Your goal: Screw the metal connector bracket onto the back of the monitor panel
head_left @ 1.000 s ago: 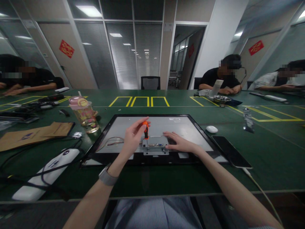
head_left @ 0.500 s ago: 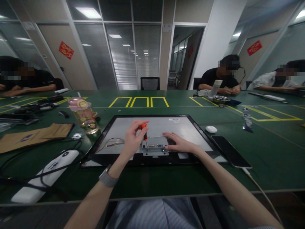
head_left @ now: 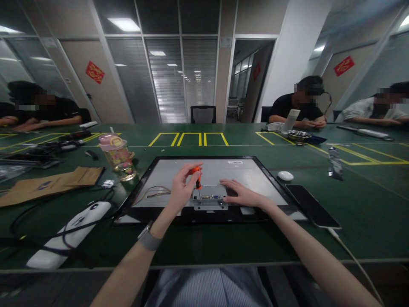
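Observation:
A flat display panel [head_left: 179, 170] with a black frame lies back side up on the green table. Near its front edge sits a metal bracket [head_left: 211, 204] with a row of connector ports. My left hand [head_left: 183, 185] pinches an orange and black screwdriver [head_left: 198, 177], which stands nearly upright with its shaft down at the left end of the bracket. The tip is too small to make out. My right hand [head_left: 241, 192] lies with fingers stretched out at the bracket's right end, steady against it. Thin wires [head_left: 153, 192] lie on the panel's left side.
To the left are a pink-lidded bottle [head_left: 116, 155], a brown paper bag [head_left: 51, 183] and a white power strip [head_left: 72, 232] with black cables. On the right lie a phone [head_left: 313, 207] on a cable and a white case [head_left: 285, 175]. Other people sit across the table.
The whole view has shifted slightly right and down. My left hand still grips the screwdriver at the bracket's left end; my right hand keeps its place.

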